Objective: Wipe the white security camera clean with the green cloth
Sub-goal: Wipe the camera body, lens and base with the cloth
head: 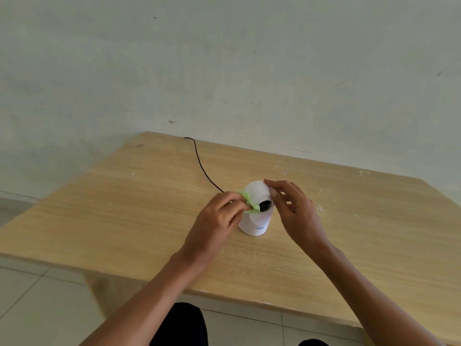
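White security camera (255, 216) stands upright on the wooden desk (124, 208), near the middle, somewhat toward the right edge. Dark lens faces the near edge; blue lettering on the base. Left hand (219, 218): grip clenched on the green cloth (249, 204), pinched at the fingertips and pressed to the camera's left side beside the lens. Right hand (296, 208): fingers curled loosely around the camera head's right side, thumb and fingertip touching it. Black cable (199, 161) runs from behind the camera to the desk's far edge.
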A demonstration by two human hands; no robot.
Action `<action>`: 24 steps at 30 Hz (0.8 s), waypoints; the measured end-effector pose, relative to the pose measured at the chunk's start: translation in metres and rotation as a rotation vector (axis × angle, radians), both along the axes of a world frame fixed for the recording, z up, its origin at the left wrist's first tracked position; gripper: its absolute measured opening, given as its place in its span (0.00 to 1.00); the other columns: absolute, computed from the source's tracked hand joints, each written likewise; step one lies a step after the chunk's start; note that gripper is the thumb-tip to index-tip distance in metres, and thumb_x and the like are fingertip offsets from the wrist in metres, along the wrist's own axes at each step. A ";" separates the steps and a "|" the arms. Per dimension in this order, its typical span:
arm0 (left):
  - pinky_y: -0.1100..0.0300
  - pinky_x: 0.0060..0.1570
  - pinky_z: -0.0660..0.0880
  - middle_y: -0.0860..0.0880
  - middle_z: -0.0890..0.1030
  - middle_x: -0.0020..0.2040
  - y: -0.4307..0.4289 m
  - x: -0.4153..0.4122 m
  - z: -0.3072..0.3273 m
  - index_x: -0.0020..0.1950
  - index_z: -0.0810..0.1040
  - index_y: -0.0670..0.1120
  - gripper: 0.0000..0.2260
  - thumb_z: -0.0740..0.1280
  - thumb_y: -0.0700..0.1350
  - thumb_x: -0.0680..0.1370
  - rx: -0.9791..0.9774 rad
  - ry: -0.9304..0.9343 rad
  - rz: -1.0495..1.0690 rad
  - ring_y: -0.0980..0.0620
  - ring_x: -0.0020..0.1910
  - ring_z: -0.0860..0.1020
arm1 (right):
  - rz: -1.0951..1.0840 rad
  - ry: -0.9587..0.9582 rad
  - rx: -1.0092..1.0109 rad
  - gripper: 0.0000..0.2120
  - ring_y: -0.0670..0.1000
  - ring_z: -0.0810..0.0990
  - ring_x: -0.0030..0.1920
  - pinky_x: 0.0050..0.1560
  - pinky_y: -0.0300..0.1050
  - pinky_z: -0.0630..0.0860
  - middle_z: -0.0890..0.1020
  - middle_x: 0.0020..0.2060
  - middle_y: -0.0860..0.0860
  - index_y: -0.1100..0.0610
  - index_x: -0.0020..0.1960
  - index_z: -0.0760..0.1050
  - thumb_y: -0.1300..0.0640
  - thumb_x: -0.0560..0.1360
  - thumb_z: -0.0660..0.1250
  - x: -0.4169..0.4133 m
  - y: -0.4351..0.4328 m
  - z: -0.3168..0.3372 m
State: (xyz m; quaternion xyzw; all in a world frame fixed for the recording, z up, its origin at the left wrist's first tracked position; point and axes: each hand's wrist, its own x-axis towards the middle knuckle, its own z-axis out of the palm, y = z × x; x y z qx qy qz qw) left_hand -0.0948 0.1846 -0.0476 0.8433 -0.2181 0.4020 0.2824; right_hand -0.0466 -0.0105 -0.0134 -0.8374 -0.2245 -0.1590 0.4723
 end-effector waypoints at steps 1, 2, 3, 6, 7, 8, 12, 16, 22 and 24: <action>0.59 0.53 0.81 0.46 0.84 0.51 0.001 0.002 0.006 0.51 0.86 0.40 0.07 0.73 0.32 0.76 -0.027 -0.010 0.003 0.50 0.51 0.84 | 0.001 0.003 0.001 0.12 0.38 0.80 0.54 0.46 0.27 0.73 0.81 0.56 0.39 0.46 0.62 0.80 0.56 0.84 0.62 0.000 0.000 0.000; 0.59 0.52 0.81 0.46 0.85 0.51 0.002 0.004 0.012 0.52 0.86 0.39 0.06 0.72 0.33 0.76 -0.052 -0.018 0.006 0.50 0.50 0.85 | 0.002 0.005 0.001 0.12 0.39 0.81 0.54 0.47 0.27 0.74 0.81 0.56 0.39 0.45 0.62 0.80 0.56 0.84 0.62 0.000 0.000 0.000; 0.58 0.51 0.82 0.47 0.85 0.51 0.002 0.007 0.017 0.52 0.86 0.39 0.06 0.72 0.33 0.77 -0.073 -0.023 0.009 0.50 0.50 0.85 | 0.003 0.005 -0.001 0.12 0.39 0.81 0.54 0.47 0.28 0.74 0.81 0.55 0.39 0.45 0.62 0.80 0.56 0.84 0.62 0.000 0.000 0.000; 0.57 0.47 0.83 0.46 0.86 0.51 0.000 0.013 0.025 0.51 0.87 0.39 0.07 0.74 0.30 0.76 -0.085 -0.022 -0.002 0.51 0.49 0.86 | 0.002 0.007 -0.004 0.11 0.41 0.81 0.54 0.48 0.33 0.77 0.82 0.55 0.40 0.46 0.62 0.80 0.55 0.84 0.62 0.001 -0.001 0.000; 0.57 0.48 0.83 0.46 0.86 0.52 -0.001 0.013 0.024 0.51 0.86 0.39 0.06 0.74 0.31 0.76 -0.073 -0.023 -0.010 0.51 0.49 0.86 | 0.004 0.010 -0.002 0.11 0.41 0.81 0.54 0.49 0.34 0.77 0.82 0.55 0.40 0.46 0.62 0.80 0.55 0.84 0.62 0.001 -0.001 0.000; 0.58 0.49 0.83 0.46 0.86 0.53 -0.001 0.012 0.022 0.51 0.86 0.38 0.06 0.74 0.31 0.76 -0.064 -0.023 -0.019 0.51 0.50 0.86 | 0.005 0.012 0.002 0.11 0.41 0.82 0.54 0.49 0.34 0.77 0.82 0.55 0.40 0.46 0.62 0.80 0.55 0.84 0.62 0.001 -0.001 0.000; 0.62 0.54 0.81 0.46 0.85 0.54 0.006 0.005 0.009 0.52 0.86 0.38 0.07 0.74 0.31 0.76 -0.023 0.003 -0.048 0.52 0.52 0.85 | 0.000 0.005 0.004 0.12 0.42 0.81 0.54 0.48 0.32 0.76 0.81 0.54 0.40 0.45 0.62 0.80 0.55 0.84 0.62 0.001 0.000 -0.001; 0.61 0.52 0.81 0.47 0.85 0.52 0.012 0.003 0.004 0.51 0.85 0.39 0.05 0.71 0.34 0.77 -0.051 0.024 -0.058 0.53 0.50 0.85 | 0.002 0.013 0.007 0.12 0.41 0.81 0.54 0.49 0.35 0.78 0.81 0.55 0.39 0.44 0.62 0.80 0.56 0.84 0.62 0.002 0.000 0.001; 0.58 0.49 0.80 0.48 0.83 0.51 0.015 0.001 -0.017 0.51 0.84 0.40 0.07 0.72 0.30 0.76 -0.111 0.211 -0.098 0.56 0.49 0.83 | 0.012 0.023 0.035 0.12 0.38 0.81 0.54 0.48 0.28 0.74 0.81 0.56 0.39 0.42 0.61 0.79 0.56 0.84 0.62 -0.001 0.000 0.002; 0.60 0.50 0.80 0.49 0.83 0.51 0.015 0.001 -0.019 0.51 0.85 0.40 0.06 0.73 0.31 0.77 -0.092 0.242 -0.144 0.55 0.49 0.83 | 0.008 0.025 0.039 0.12 0.38 0.80 0.55 0.48 0.27 0.74 0.81 0.56 0.39 0.43 0.61 0.79 0.56 0.84 0.61 -0.001 0.001 0.001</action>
